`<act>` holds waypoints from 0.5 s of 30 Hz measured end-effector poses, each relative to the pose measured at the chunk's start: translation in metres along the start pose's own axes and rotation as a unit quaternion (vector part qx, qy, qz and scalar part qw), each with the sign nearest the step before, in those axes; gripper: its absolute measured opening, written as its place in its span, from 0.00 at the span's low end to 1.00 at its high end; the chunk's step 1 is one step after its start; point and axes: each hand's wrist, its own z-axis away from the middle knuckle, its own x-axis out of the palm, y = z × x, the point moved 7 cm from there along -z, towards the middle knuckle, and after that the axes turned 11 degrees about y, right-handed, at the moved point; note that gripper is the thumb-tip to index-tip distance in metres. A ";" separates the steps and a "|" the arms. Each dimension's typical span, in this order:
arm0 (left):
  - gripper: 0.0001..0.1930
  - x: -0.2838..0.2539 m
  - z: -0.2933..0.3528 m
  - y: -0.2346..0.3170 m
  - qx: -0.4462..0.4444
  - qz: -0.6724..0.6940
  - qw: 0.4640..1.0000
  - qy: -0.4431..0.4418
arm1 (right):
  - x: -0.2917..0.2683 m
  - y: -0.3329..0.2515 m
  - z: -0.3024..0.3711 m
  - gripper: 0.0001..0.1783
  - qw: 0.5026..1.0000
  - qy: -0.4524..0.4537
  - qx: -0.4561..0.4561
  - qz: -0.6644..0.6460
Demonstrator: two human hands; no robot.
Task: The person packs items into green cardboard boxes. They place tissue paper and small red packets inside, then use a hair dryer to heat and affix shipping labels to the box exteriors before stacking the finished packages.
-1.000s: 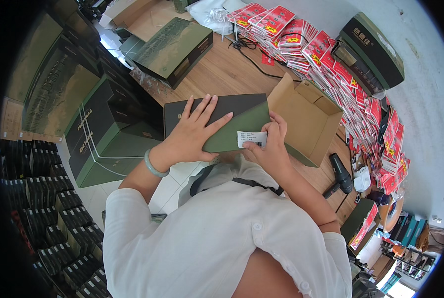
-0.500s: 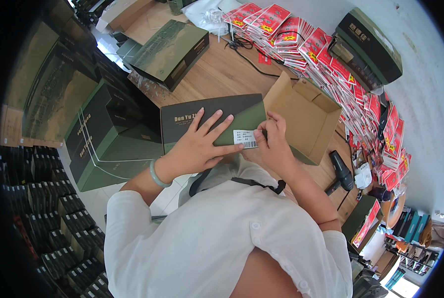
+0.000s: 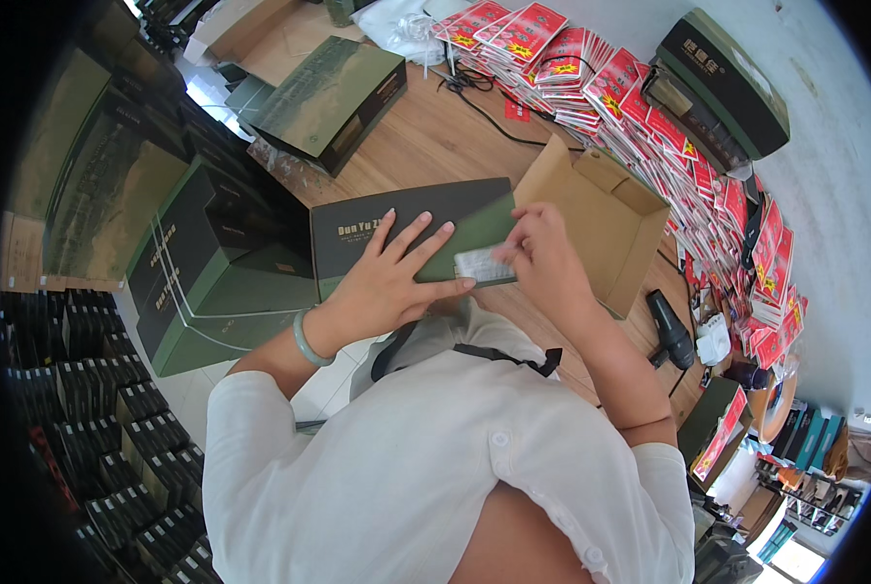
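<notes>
A dark grey and green shoe box lid [image 3: 357,219] lies in front of me, its printed side facing up. My left hand [image 3: 382,287] rests on it with fingers spread, holding nothing, the thumb side beside a white printed sticker [image 3: 476,264]. That sticker sits near the lid's lower right edge, its print smeared by motion. My right hand [image 3: 542,255] pinches the sticker's right end, which looks partly lifted from the surface. To the right stands the open brown inside of a box [image 3: 606,229], touching or close to the lid.
A closed green box [image 3: 338,97] stands on the wooden table [image 3: 421,146]. Red packets [image 3: 591,83] lie heaped along the wall, with a black cable beside them. A black hair dryer [image 3: 669,329] lies at right. Stacked strapped boxes [image 3: 206,263] crowd the left.
My right hand has drawn up and changed its grip at the sticker's right end. The sticker has shifted from flat and readable to tilted and blurred. My left hand has stayed nearly still.
</notes>
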 end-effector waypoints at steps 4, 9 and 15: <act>0.32 0.001 0.003 0.003 -0.002 -0.002 1.000 -0.005 | -0.017 0.005 -0.009 0.12 0.997 0.040 0.029 -0.051; 0.31 -0.001 0.001 0.000 -0.003 0.017 1.000 -0.006 | -0.023 0.000 0.003 0.20 0.999 0.016 0.009 -0.033; 0.24 -0.005 0.002 -0.006 -0.020 0.085 0.996 0.009 | 0.007 0.009 0.020 0.25 0.998 0.017 0.055 -0.021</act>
